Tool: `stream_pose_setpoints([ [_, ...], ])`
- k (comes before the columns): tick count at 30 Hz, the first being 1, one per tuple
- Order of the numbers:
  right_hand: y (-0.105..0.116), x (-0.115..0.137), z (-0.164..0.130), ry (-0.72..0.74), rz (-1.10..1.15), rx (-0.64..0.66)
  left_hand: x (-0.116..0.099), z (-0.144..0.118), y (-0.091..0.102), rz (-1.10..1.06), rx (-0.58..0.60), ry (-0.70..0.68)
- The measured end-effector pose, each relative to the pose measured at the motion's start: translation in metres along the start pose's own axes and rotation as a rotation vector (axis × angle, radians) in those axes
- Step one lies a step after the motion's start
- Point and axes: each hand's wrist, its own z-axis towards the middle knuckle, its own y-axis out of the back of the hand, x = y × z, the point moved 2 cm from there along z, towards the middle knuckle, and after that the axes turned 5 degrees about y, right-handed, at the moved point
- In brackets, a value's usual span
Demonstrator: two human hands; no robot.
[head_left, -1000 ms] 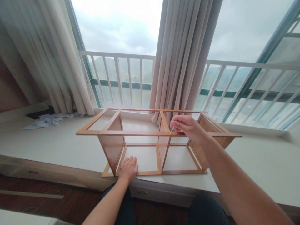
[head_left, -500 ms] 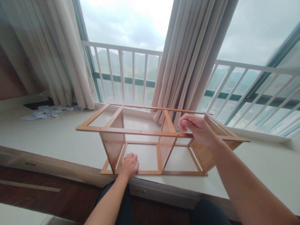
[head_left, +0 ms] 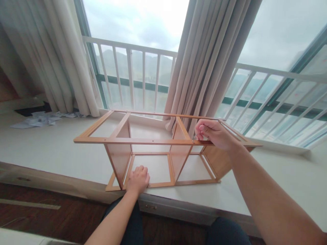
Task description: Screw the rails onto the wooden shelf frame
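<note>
A wooden shelf frame [head_left: 143,141] lies on its side on the white ledge, its panels standing upright between the upper and lower rails. At the lower front rail, my left hand [head_left: 138,179] is closed over the wood near the left panel. My right hand [head_left: 211,132] is over the upper front rail, right of the middle panel [head_left: 180,153]. Its fingers are pinched together beside a small metal fastener [head_left: 193,141] in that rail. Whatever sits between those fingers is hidden or too small to name.
Torn white paper [head_left: 38,119] lies on the ledge [head_left: 63,149] at the left. Beige curtains [head_left: 201,61] hang behind the frame, before a white railing [head_left: 130,68] and windows. My knees are below the ledge's front edge, above a dark wooden floor [head_left: 33,217].
The frame now appears slightly further left, along with a small shift of the view. My right hand remains pinched by the fastener, tilted a little differently; my left hand stays on the lower rail.
</note>
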Motion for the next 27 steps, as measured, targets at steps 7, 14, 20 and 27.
stream_pose_setpoints([
  [7, -0.0031, 0.0048, -0.0028, -0.023, -0.007, 0.033, -0.0002, -0.0008, -0.0008, -0.026, -0.023, 0.001],
  [14, -0.0033, 0.0081, -0.0017, -0.033, -0.027, 0.044, -0.0004, -0.0012, -0.0003, -0.028, -0.009, 0.008],
  [20, -0.0075, 0.0068, -0.003, -0.051, -0.024, 0.057, -0.0013, -0.0013, 0.0008, -0.011, -0.006, 0.004],
  [27, -0.0082, 0.0006, -0.0041, -0.071, 0.011, 0.06, -0.0017, -0.0023, 0.0008, 0.007, -0.005, 0.001],
])
